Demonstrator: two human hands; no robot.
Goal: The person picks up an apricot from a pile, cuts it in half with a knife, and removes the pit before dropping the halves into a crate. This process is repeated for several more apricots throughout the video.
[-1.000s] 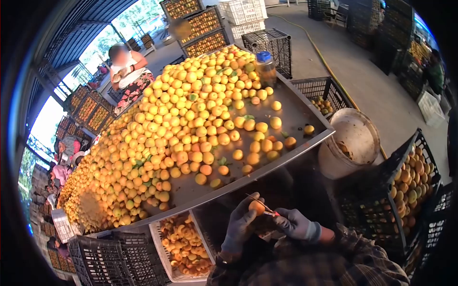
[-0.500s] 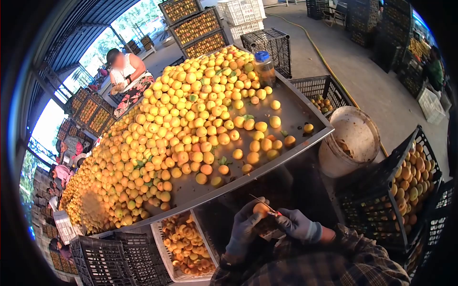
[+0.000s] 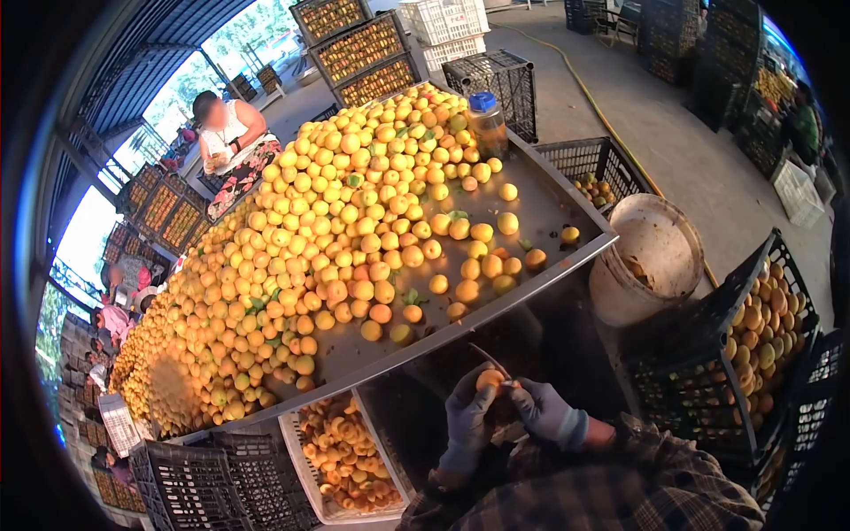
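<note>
Both my hands wear grey gloves and are close together below the table's front edge. In my left hand [image 3: 467,414] is an orange apricot [image 3: 489,379], held upright between the fingers and thumb. My right hand [image 3: 549,412] grips a small knife [image 3: 492,357], whose thin blade lies against the apricot and points up and left. Its handle is mostly hidden by the fingers. On the metal table [image 3: 350,358] lies a large heap of whole apricots [image 3: 354,212]. A white crate [image 3: 400,482] left of my hands contains halved apricots [image 3: 345,456].
Right of me are a whitish bucket [image 3: 611,296] and a black crate [image 3: 686,394] of apricots. Black crates [image 3: 190,482] stand at lower left. A lidded plastic jar [image 3: 489,133] sits on the table's far corner. Another person [image 3: 232,142] sits beyond the heap.
The knife blade has swung from beside the apricot to a steeper angle across it. Both my hands have shifted slightly, and the red part of the knife is now hidden.
</note>
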